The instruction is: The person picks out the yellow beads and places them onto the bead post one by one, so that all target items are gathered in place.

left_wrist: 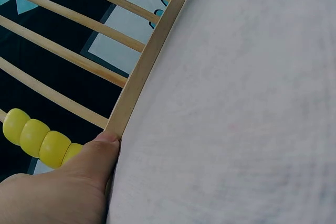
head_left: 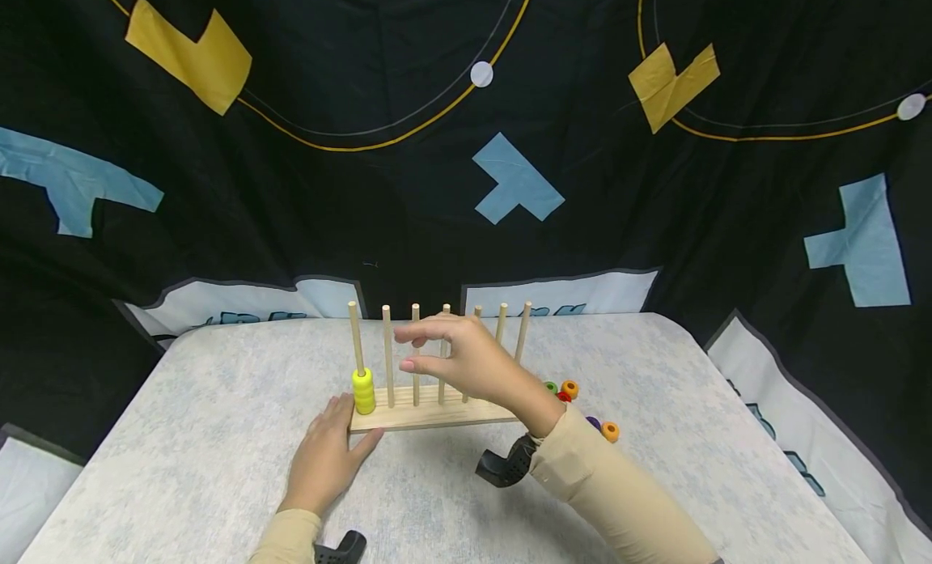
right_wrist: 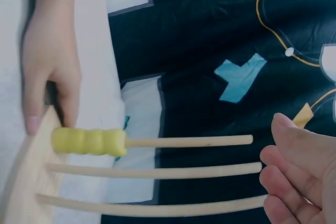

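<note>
A wooden bead stacker (head_left: 429,414), a flat base with several upright pegs, stands on the table. Yellow beads (head_left: 363,391) are stacked on its leftmost peg; the other pegs in sight look bare. My left hand (head_left: 325,455) holds the left end of the base, with the thumb (left_wrist: 100,156) along the front edge and the fingers at the far side. My right hand (head_left: 466,358) is raised in front of the pegs, palm turned left. Its thumb and fingers are spread apart, and nothing is between them. In the right wrist view its fingertips overlap a peg's tip (right_wrist: 257,201).
Right of the base lie loose beads: orange ones (head_left: 610,431), a green one (head_left: 551,387), a red one (head_left: 564,396) and a purple one (head_left: 594,423), partly hidden by the right forearm. A dark patterned cloth (head_left: 408,224) hangs behind the pale table (head_left: 182,434).
</note>
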A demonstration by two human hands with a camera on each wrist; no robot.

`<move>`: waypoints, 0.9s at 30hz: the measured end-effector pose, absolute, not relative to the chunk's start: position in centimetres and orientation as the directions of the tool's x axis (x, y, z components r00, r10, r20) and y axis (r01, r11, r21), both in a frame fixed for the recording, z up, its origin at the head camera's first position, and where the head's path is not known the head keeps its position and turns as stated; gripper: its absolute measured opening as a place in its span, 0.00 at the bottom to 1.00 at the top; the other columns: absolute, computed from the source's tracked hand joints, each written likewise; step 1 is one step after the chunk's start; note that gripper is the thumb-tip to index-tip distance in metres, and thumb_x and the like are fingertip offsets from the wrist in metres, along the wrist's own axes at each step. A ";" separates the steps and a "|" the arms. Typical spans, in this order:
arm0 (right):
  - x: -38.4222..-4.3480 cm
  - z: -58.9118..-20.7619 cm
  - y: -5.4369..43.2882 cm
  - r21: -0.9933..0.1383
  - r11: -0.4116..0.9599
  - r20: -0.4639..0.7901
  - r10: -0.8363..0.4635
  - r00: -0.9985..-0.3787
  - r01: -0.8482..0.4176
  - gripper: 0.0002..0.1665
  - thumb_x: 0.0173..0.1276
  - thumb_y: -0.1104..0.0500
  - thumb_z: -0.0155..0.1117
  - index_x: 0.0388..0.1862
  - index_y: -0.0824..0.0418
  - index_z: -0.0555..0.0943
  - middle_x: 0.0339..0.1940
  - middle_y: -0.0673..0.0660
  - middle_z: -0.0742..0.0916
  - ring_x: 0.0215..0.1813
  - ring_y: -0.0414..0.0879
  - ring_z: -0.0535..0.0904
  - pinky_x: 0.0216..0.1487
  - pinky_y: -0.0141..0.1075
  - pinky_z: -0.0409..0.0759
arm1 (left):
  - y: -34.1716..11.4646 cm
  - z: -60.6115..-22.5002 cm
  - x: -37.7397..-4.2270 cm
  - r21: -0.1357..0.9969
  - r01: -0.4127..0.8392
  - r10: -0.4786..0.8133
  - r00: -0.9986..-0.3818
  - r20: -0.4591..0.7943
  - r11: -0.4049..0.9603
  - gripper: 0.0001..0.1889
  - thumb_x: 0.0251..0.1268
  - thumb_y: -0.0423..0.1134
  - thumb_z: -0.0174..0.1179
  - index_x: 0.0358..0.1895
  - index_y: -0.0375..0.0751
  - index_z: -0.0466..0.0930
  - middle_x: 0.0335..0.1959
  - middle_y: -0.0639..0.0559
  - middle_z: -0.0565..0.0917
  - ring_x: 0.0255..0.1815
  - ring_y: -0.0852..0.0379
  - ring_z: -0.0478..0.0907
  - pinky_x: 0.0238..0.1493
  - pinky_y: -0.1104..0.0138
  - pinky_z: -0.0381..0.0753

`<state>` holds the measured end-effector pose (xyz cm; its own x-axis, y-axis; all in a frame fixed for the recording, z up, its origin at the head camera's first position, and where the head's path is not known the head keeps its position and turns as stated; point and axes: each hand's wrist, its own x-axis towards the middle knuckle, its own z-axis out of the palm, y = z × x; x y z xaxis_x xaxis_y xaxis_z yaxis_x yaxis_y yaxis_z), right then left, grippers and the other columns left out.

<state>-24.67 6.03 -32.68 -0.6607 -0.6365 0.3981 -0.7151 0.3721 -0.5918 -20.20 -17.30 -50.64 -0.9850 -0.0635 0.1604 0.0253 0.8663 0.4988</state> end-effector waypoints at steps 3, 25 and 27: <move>-24.4 -34.0 6.9 -0.598 0.383 0.381 -0.637 -0.670 -0.704 0.24 0.61 0.57 0.75 0.58 0.56 0.84 0.53 0.49 0.89 0.50 0.38 0.83 0.54 0.32 0.84 | -17.3 -50.8 -20.2 0.498 0.038 -0.053 -0.985 0.166 0.867 0.44 0.67 0.60 0.60 0.76 0.33 0.57 0.75 0.33 0.63 0.77 0.33 0.57 0.74 0.36 0.59; -22.8 -42.5 16.4 -0.732 0.500 0.230 -0.459 -0.858 -0.463 0.20 0.60 0.53 0.76 0.52 0.50 0.86 0.48 0.43 0.89 0.49 0.40 0.83 0.50 0.49 0.85 | -17.6 -50.9 -20.3 0.491 0.073 -0.029 -0.980 0.196 0.868 0.44 0.69 0.61 0.57 0.75 0.31 0.58 0.75 0.32 0.62 0.77 0.33 0.57 0.76 0.39 0.57; -22.8 -43.3 17.7 -0.723 0.521 0.233 -0.434 -0.870 -0.454 0.20 0.60 0.54 0.76 0.52 0.51 0.86 0.50 0.44 0.89 0.50 0.42 0.83 0.52 0.51 0.84 | -17.5 -51.0 -20.3 0.492 0.080 -0.025 -0.979 0.203 0.867 0.44 0.69 0.61 0.58 0.75 0.31 0.58 0.75 0.32 0.63 0.77 0.33 0.57 0.76 0.39 0.57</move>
